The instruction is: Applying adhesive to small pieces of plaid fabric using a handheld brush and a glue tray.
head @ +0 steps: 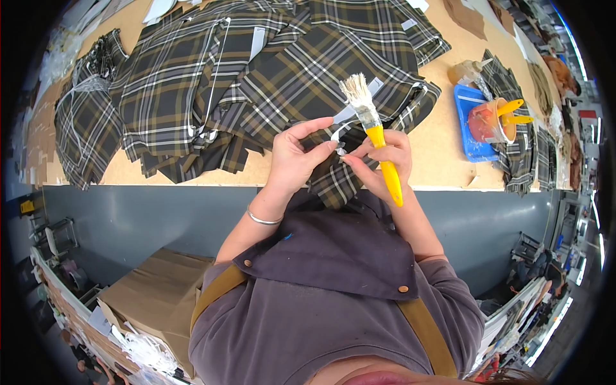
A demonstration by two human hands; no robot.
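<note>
My right hand (392, 156) has a paintbrush (377, 137) tucked between its fingers. Its yellow handle slants down toward me, and its whitish, caked bristles point up and away. The right thumb and a fingertip also meet at a dark plaid fabric piece (337, 185), which hangs over the table's near edge. My left hand (296, 151) pinches the end of a narrow white strip (342, 129) on that piece, its index finger stretched out above. Both hands' fingertips nearly touch. Just beyond lies a pile of plaid fabric panels (308, 67) with white stripes.
Stacked plaid panels (163, 96) and a tied plaid bundle (86, 120) lie to the left. At right, a blue tray (464, 122) holds a stained cup (486, 122) with yellow-handled brushes, near a squeeze bottle (464, 72). A large cardboard box (154, 293) stands behind me at left.
</note>
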